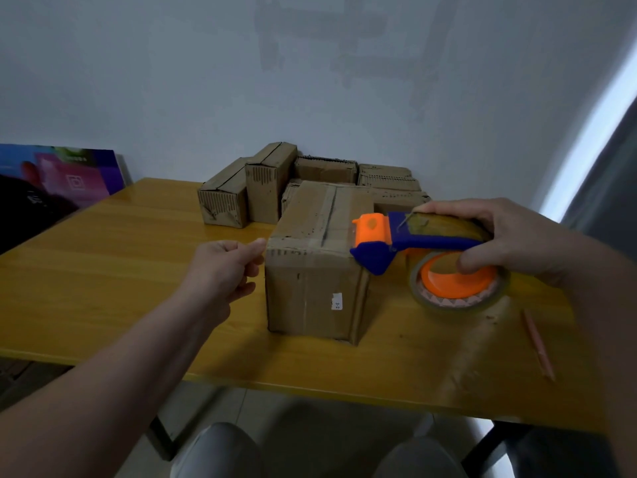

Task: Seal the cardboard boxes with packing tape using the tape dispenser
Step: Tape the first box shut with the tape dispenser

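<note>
**Dispenser poised at the box's right edge, tape not yet laid**

At far left a poster (62, 174) leans by the wall, off the table (120, 243). The left hand (224, 267) hangs just beside the upper left corner of the box (310, 281). Its fingers are loosely curled and hold nothing. The thumb tip is at the cardboard's edge, but I cannot tell whether it touches.

The box stands near the table's middle with its flaps down. A paler band follows the top seam and runs on down the front face. It may be tape already on, but blur hides the answer. Behind it, against the wall, more boxes (272, 188) wait in a cluster.

The dispenser (386, 243) is over the box's upper right edge, its orange head above the lid and pointing left. Its roll (458, 291) hangs off the right side, above the table. The right hand (510, 236) grips the dispenser from above, fingers wrapped over the handle and into the roll's core. A pen (539, 343) lies on the table further right.

I judge this to be the approach before a strip is laid. The next move calls for the left hand to steady the box, then for the head to be turned in line with the seam, pressed at one end and drawn straight along it.
</note>
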